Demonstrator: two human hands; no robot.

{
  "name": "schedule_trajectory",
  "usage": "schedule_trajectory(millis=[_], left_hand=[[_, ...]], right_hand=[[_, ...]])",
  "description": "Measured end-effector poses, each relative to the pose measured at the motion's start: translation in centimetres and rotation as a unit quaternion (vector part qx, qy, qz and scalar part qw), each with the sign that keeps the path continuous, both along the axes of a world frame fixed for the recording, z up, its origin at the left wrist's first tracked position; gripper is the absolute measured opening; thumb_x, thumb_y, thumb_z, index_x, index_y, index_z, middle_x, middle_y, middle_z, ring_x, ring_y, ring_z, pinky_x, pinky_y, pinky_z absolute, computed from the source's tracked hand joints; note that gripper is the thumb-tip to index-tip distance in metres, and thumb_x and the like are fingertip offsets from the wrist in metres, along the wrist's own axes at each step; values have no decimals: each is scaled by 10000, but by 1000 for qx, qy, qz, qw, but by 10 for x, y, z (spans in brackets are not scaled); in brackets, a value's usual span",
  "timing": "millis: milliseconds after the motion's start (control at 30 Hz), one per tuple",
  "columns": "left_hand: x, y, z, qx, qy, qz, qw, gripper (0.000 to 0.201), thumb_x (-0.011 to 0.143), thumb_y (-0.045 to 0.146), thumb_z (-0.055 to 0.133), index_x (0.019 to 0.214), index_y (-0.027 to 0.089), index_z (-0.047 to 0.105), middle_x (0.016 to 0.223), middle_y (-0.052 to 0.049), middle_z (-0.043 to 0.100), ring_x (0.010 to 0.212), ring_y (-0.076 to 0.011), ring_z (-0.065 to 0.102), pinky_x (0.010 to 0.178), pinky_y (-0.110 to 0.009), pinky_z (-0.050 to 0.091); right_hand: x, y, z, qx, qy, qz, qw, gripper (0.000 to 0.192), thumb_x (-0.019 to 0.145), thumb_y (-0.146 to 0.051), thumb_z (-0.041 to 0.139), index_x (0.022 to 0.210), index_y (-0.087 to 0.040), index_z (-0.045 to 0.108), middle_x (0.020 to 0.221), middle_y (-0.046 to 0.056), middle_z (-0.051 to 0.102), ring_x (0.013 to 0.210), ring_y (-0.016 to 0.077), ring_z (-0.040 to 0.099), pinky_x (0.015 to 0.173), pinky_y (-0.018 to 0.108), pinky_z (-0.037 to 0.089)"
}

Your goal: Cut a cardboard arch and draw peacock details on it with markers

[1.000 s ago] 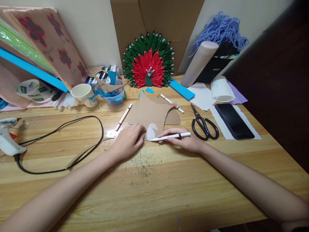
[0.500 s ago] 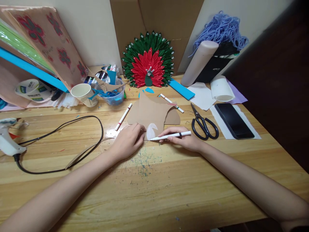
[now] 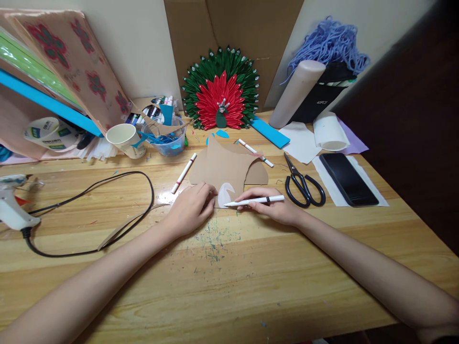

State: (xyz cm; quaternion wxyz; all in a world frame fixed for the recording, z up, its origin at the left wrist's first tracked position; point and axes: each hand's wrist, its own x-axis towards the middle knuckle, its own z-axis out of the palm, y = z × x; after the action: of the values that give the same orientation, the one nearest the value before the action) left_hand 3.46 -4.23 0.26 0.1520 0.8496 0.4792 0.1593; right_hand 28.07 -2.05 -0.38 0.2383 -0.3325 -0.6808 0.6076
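Note:
A white marker (image 3: 263,200) with a black band is pinched in my right hand (image 3: 276,205). Its tip meets the lower part of a small whitish curved shape (image 3: 224,195) with a notch on its right side. That shape lies on a brown cardboard cutout (image 3: 225,162) with pointed corners, flat on the table. My left hand (image 3: 193,205) has its fingers curled at the cutout's lower left edge, holding it down. Its fingertips are partly hidden. Another brown cardboard piece (image 3: 258,174) shows from under the cutout.
Capped markers (image 3: 184,173) lie left and right of the cardboard. Black-handled scissors (image 3: 301,184) and a phone (image 3: 348,179) are on the right. At left sits a glue gun (image 3: 14,208) with a looping cord. Behind stand a paper cup (image 3: 125,138), a plastic tub (image 3: 168,143) and a peacock craft (image 3: 221,91).
The marker's tip has shifted very slightly to the right along the bottom of the whitish shape. Both hands keep the same grip and place.

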Motion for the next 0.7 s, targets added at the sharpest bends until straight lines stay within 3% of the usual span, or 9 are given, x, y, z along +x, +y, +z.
schedule_trajectory(millis=[700], left_hand=[[0,0,1,-7,-13,2,1000,140,866,211,398,964,189,496,859,-52,595,763,-184,538,649,-315,397]], right_hand=[[-1,0,1,9,-8,-21,1000,178,824,-239,554,940,-146,653,830,77,703,789,163,664,723,284,519]])
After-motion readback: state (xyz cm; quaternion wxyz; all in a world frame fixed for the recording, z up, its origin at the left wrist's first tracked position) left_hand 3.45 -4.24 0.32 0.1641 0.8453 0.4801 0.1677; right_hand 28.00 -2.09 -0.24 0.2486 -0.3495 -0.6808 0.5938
